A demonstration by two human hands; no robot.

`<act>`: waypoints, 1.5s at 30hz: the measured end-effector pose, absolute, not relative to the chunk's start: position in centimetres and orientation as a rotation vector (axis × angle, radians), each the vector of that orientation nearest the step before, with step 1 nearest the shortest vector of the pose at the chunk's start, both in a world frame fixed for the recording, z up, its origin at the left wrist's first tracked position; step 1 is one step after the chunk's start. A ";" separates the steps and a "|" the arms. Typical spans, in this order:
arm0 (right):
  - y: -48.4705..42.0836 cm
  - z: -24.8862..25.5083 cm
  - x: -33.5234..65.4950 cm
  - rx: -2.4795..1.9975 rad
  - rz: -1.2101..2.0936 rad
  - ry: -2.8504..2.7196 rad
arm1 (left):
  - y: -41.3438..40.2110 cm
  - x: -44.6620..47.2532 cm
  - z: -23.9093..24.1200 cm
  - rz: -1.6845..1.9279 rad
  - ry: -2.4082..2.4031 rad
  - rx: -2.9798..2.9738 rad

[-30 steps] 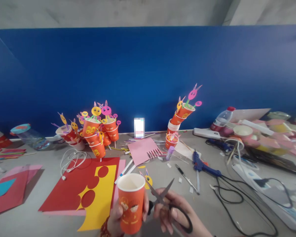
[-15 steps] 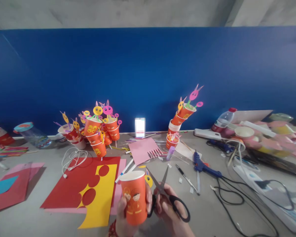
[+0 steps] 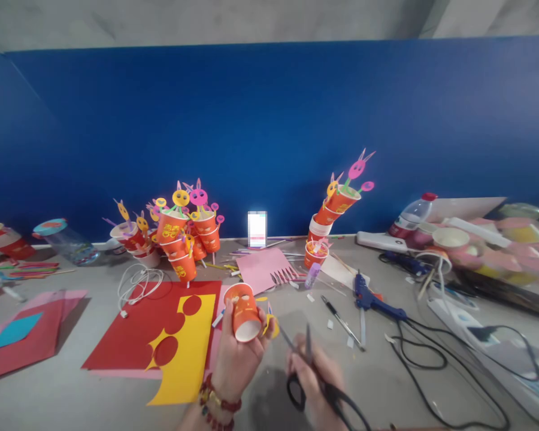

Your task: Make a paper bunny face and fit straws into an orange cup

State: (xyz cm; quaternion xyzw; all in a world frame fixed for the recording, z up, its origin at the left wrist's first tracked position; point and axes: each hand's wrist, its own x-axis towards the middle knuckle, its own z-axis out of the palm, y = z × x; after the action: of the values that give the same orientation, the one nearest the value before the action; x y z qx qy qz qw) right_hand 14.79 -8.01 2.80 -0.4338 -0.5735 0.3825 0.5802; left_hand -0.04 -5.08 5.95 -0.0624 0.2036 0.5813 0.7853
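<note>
My left hand (image 3: 240, 359) wraps round a red paper cup (image 3: 242, 308) printed in gold. The cup is tilted, its white bottom towards me and its rim pointing away. Beside my left fingertips shows a yellow paper cutout (image 3: 272, 325); I cannot tell whether my hand touches it. To the right, my right hand (image 3: 317, 374) holds black-handled scissors (image 3: 308, 347), blades apart and pointing away from me, not touching the cup. Left of my hands, a yellow paper sheet with round holes (image 3: 186, 359) lies over a red sheet (image 3: 121, 335).
Stacked red cups with paper faces stand at the back left (image 3: 173, 227) and back right (image 3: 332, 209). Pink fringed paper (image 3: 263, 266), a glue stick (image 3: 312, 275) and a pen (image 3: 341, 320) lie ahead. At right are a blue glue gun (image 3: 372, 299), cables and a power strip (image 3: 485, 347).
The cup has tipped from upright to bottom towards me and moved slightly away. My right hand with the scissors has moved right and nearer to me, apart from the cup.
</note>
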 end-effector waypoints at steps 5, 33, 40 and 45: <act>-7.9 3.1 13.1 -0.914 0.833 -1.697 | -5.0 0.5 6.6 1.299 0.436 -0.211; -8.7 3.9 11.7 -0.880 0.712 -1.706 | -6.4 1.9 7.1 1.375 0.443 -0.292; -8.6 4.0 11.8 -0.930 0.706 -1.714 | -6.5 2.2 6.5 1.387 0.503 -0.202; -8.2 4.6 11.6 -0.940 0.709 -1.744 | -6.5 2.4 6.1 1.442 0.584 -0.206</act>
State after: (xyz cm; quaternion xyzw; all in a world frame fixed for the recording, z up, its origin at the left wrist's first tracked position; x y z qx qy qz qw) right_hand 11.60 -8.19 4.59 -0.3880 -0.7196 0.2928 0.4958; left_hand 2.37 -6.47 6.06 -0.0925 0.2631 0.6492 0.7077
